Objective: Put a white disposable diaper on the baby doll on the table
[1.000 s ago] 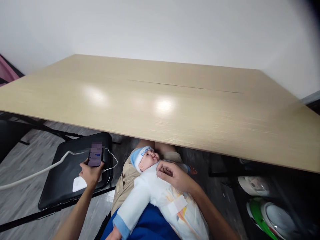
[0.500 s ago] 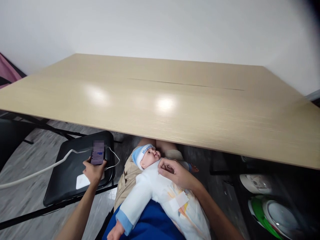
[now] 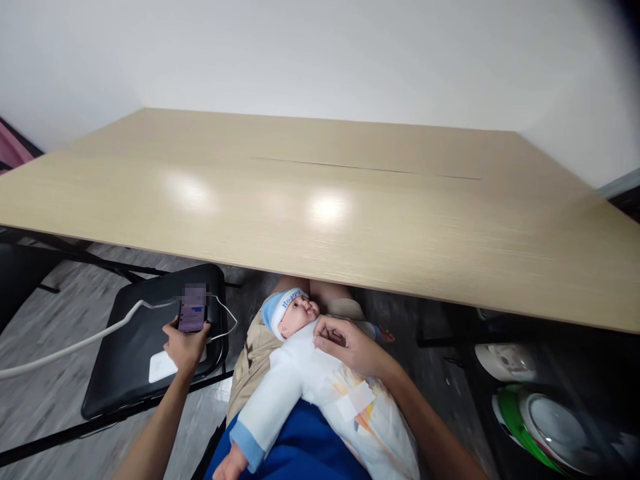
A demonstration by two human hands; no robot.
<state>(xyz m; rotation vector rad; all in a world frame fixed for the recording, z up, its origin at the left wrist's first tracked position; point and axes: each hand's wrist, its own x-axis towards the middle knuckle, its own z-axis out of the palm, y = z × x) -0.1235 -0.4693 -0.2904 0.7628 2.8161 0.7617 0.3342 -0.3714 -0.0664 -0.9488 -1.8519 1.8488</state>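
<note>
My left hand (image 3: pixel 185 343) is closed around a smartphone (image 3: pixel 193 319) with a lit screen, above a black padded chair seat. A thin white cable (image 3: pixel 235 319) loops beside the phone. On the seat, under my wrist, lies a flat white block (image 3: pixel 161 367). Across my lap rests a baby doll (image 3: pixel 287 377) on its back, in a blue and white cap (image 3: pixel 285 313), a white top with blue cuffs and a diaper (image 3: pixel 377 423). My right hand (image 3: pixel 345 343) lies on the doll's chest with its fingers curled in, and the forearm runs along its side.
A wide wooden table (image 3: pixel 320 233) stands before me against a white wall. Its near edge overhangs my knees. At left is the black chair (image 3: pixel 125 333), with a thick white cable (image 3: pixel 100 333) crossing it. White and green items (image 3: pixel 515 420) sit low at right.
The view has shifted slightly. Both hands, the smartphone and the doll keep the same places relative to each other.
</note>
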